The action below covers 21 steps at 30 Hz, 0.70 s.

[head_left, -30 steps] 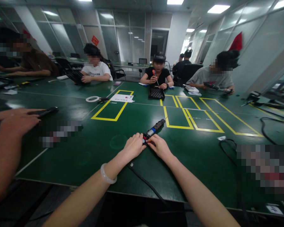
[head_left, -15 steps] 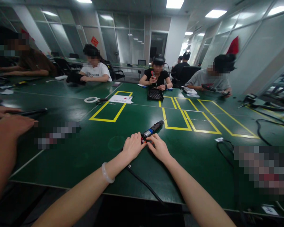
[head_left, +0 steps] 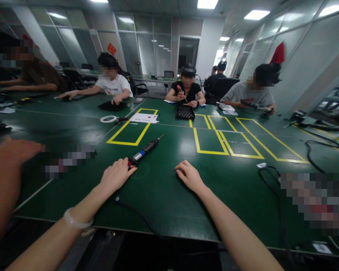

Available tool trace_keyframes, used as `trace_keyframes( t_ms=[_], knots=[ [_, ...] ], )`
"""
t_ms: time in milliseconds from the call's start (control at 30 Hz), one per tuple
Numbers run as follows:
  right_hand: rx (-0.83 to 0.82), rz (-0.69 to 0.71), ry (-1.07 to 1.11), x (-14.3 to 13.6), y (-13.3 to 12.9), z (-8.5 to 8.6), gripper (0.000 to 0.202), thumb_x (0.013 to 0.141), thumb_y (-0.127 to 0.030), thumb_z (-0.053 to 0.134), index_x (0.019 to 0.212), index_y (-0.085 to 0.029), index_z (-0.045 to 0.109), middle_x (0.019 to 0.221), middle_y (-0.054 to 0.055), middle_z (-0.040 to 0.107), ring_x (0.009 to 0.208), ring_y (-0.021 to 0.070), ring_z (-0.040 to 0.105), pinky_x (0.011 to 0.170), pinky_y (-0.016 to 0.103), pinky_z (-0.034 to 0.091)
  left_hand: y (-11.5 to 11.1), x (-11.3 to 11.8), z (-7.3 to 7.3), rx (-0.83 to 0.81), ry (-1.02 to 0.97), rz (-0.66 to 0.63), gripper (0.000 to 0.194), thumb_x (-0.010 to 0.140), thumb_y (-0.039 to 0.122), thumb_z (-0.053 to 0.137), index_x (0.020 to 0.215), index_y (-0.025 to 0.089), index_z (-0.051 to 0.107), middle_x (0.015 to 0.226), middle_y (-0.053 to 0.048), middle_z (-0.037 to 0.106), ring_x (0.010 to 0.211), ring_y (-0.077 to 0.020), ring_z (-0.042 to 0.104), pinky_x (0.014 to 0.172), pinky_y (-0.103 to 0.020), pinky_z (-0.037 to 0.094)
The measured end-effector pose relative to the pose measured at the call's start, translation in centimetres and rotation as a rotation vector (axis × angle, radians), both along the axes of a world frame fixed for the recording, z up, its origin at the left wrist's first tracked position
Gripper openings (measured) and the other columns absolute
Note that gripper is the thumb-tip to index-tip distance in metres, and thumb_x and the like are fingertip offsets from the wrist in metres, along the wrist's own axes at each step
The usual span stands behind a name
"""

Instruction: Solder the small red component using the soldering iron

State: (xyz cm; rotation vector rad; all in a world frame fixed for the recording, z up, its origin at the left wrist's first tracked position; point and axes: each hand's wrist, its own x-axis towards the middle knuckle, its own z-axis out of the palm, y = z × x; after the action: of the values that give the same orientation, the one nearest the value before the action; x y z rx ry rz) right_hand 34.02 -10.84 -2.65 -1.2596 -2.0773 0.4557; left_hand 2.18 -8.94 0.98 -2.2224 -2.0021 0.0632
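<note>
My left hand (head_left: 116, 174) is closed around the rear end of an electric screwdriver (head_left: 144, 151), black with a blue and silver band. Its thin bit points away and to the right, over the green table (head_left: 164, 195). A black cable (head_left: 142, 216) runs from near my left wrist toward the table's front edge. To the right, my right hand (head_left: 190, 176) rests at the tabletop, apart from the tool. Its fingers are loosely bent, with a gap between thumb and forefinger, and I see nothing held in them.
Yellow tape rectangles (head_left: 211, 152) mark the table. A paper sheet (head_left: 143, 118), a white ring (head_left: 108, 119) and a black tray (head_left: 185, 112) lie farther back. A neighbour's hand (head_left: 17, 152) reaches in at left. Several people sit around; a black cable (head_left: 267, 182) lies at right.
My left hand has moved left with the electric screwdriver, away from my right hand, which stays in place. Across the table, a person in white has spread their arms, and a dark flat tray now shows.
</note>
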Motion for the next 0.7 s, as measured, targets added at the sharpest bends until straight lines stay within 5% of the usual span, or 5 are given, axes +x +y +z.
trace_keyframes(
  t_ms=[333,700],
  knots=[
    [-0.002,0.003,-0.014,0.0,0.1,-0.3,0.015,0.091,-0.021,0.05,0.097,-0.022,0.064,0.099,0.002,0.057,0.076,0.0122,0.057,0.073,0.025,0.043,2.0,-9.1,-0.3,-0.043,-0.046,0.187,0.072,0.088,0.066,0.02,0.118,0.009,0.053,0.106,-0.022,0.058,0.098,-0.0371,0.058,0.076,-0.045,0.046],
    [-0.001,0.002,-0.03,0.0,0.1,-0.3,0.015,0.092,-0.022,0.05,0.097,-0.021,0.064,0.1,0.003,0.058,0.077,0.0123,0.057,0.073,0.025,0.043,0.2,-7.7,0.7,0.199,0.02,0.066,0.047,0.09,0.047,0.035,0.12,0.015,0.053,0.117,-0.02,0.054,0.104,-0.0353,0.051,0.078,-0.042,0.043]
  ],
)
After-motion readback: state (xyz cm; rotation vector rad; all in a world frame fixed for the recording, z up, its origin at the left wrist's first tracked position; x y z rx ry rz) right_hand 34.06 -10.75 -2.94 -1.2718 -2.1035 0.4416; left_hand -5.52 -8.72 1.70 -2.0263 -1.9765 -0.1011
